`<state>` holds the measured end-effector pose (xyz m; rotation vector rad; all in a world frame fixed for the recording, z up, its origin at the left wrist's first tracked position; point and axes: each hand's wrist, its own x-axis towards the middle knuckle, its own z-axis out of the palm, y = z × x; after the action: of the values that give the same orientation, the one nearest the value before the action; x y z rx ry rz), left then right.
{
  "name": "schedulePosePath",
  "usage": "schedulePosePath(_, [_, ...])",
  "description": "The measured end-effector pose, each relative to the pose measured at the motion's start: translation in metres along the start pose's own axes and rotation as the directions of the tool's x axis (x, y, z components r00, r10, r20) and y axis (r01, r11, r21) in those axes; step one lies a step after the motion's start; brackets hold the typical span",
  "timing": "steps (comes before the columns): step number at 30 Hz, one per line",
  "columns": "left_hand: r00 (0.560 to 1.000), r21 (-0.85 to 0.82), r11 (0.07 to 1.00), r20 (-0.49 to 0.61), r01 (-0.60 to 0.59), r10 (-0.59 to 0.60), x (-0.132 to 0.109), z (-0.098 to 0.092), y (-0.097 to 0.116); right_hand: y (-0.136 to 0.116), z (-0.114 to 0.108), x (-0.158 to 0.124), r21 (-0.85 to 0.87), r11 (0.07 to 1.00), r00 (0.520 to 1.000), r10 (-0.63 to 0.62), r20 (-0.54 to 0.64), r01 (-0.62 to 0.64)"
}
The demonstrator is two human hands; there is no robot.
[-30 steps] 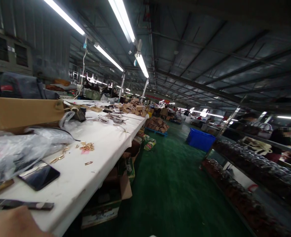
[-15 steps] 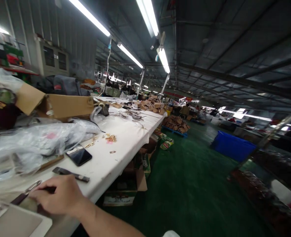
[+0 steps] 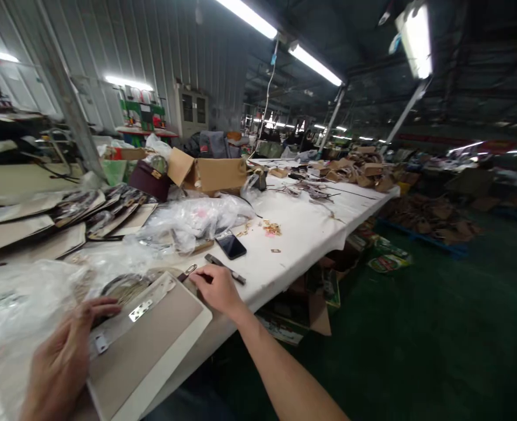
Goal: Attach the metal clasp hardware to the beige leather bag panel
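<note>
A beige leather panel with metal plates lies on a white board at the near edge of the long white table. My left hand rests on the panel's left end, fingers stretched out flat. My right hand sits just past the panel's far corner, fingers curled on a slim metal-tipped tool. Whether it grips the tool I cannot make out. A dark flat tool and a black phone lie beyond it.
Crumpled clear plastic bags and stacked leather pieces cover the table's left. A cardboard box and a maroon handbag stand behind. Small gold fittings lie mid-table. Boxes sit under the table beside a green floor.
The view has swung left and down from the aisle to the table. My right hand came into sight at the slim tool, and my left hand now lies on the beige panel.
</note>
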<state>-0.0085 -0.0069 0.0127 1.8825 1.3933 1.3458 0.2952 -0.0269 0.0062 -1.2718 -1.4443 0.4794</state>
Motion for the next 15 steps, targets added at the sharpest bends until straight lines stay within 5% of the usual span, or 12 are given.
schedulePosePath(3, [0.995,-0.111,0.989,0.022,0.102,-0.1,0.0,-0.0004,0.004,-0.0012,-0.001,-0.0012,0.004,1.0,1.0,-0.016,0.002,0.016])
schedulePosePath(15, [0.997,-0.158,0.984,0.029,0.081,-0.078,-0.0016,-0.0005,0.0049,0.0036,-0.0004,-0.0024,-0.007,0.999,0.999,-0.037,0.006,0.037])
